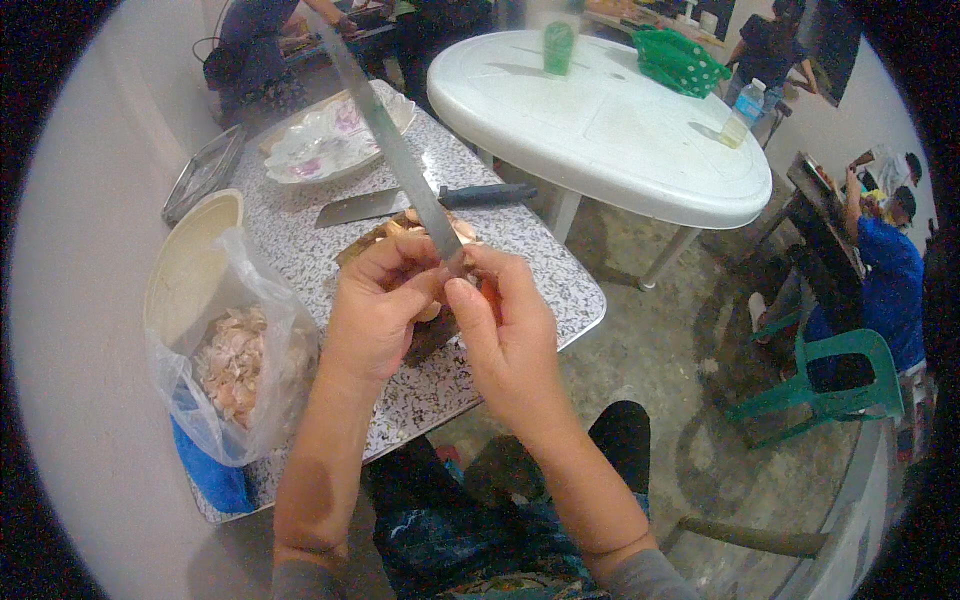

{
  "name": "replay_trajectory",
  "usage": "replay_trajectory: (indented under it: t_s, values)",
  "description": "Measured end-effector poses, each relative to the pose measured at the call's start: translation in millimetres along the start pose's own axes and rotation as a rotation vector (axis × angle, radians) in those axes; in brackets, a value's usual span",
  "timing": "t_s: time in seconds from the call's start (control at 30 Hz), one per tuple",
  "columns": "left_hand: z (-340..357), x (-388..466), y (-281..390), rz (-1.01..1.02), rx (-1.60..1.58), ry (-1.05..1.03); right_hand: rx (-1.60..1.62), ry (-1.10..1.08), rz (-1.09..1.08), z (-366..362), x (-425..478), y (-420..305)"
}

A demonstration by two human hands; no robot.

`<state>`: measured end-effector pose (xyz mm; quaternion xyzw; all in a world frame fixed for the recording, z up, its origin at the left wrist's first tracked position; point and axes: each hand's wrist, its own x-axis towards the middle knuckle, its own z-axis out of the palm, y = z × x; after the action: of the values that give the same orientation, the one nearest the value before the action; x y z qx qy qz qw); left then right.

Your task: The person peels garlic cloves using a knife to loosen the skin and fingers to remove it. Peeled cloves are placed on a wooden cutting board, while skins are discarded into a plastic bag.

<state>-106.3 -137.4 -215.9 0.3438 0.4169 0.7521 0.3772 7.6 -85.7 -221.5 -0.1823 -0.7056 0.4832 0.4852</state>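
Observation:
My right hand is closed around a knife whose long narrow blade points up and away; a bit of orange shows in the grip. At the blade's base, my left hand pinches close to my right thumb. A small pale piece, apparently a garlic clove, shows at its fingers, mostly hidden. Beyond the hands, pale garlic cloves lie on a brown wooden piece, partly covered by my hands. Behind them a cleaver with a black handle lies flat on the speckled table.
Left stands a cream tub beside a clear plastic bag holding garlic skins, with a blue cloth below. A floral dish sits farther back. Beyond are a white round table, a green chair and several people.

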Motion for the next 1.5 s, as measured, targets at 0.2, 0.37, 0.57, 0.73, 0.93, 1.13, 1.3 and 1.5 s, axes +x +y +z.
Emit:
replay_trajectory:
  t_s: [0.2,0.37,0.57,0.73,0.93,1.13,1.3,1.5]
  values:
    - [-0.5,0.6,10.1,-0.012,-0.018,-0.085,0.405,-0.12,0.245,-10.0,3.7,-10.0]
    - [-8.0,2.2,9.0,-0.073,-0.04,-0.126,0.603,-0.142,0.399,-16.1,3.9,-10.9]
    - [5.1,-1.0,9.6,-0.056,0.222,-0.049,0.434,-0.028,0.291,-8.2,3.5,-2.4]
    - [11.0,-2.6,5.5,0.098,0.218,-0.065,0.198,-0.019,0.171,-5.5,-0.4,-1.2]
    - [0.8,-0.3,8.7,0.012,0.136,-0.093,0.435,-0.072,0.313,-9.1,2.6,-12.3]
    - [-4.5,0.7,8.4,-0.077,-0.056,-0.135,0.642,-0.127,0.457,-17.2,3.9,-17.4]
    - [-2.7,2.0,6.7,-0.078,-0.125,-0.124,0.785,-0.145,0.512,-19.8,4.6,-19.1]
    - [2.7,2.7,2.4,0.144,0.234,-0.076,0.816,-0.069,0.524,-13.5,4.1,-13.5]
